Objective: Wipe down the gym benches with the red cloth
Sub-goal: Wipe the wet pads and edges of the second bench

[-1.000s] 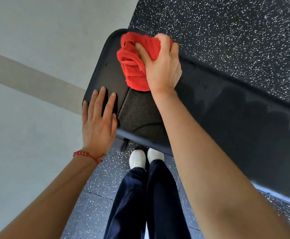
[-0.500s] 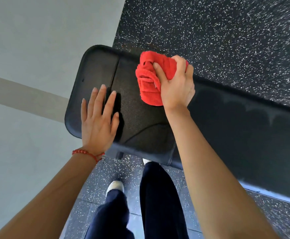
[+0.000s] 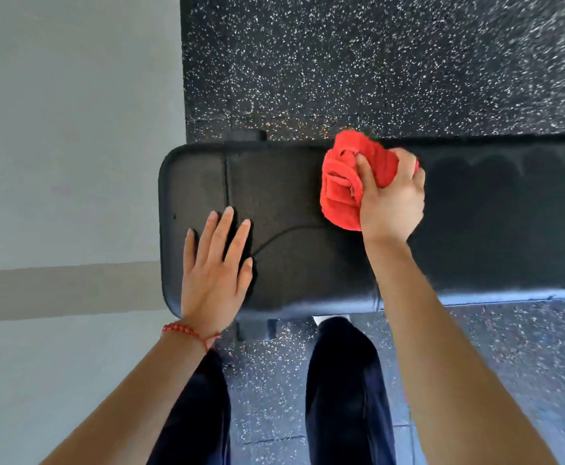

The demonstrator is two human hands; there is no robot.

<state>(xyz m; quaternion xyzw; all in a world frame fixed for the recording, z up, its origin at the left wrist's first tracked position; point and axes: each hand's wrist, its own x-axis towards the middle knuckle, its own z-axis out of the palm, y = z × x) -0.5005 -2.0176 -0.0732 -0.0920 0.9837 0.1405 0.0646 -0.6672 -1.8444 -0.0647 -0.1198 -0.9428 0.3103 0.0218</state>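
A black padded gym bench (image 3: 291,263) runs across the view from its rounded left end to the right edge. My right hand (image 3: 391,199) grips a bunched red cloth (image 3: 341,186) and presses it onto the pad near the far edge. My left hand (image 3: 215,263) lies flat on the near left part of the pad, fingers straight and spread, a red bead bracelet on its wrist.
Black speckled rubber flooring (image 3: 375,62) lies beyond and under the bench. A pale grey floor (image 3: 56,129) with a beige stripe fills the left side. My legs in dark trousers (image 3: 344,397) stand close against the bench's near edge.
My right hand slid the red cloth rightward along the pad, away from the bench's left end. The view swung so the bench now lies level. My left hand stayed flat on the pad.
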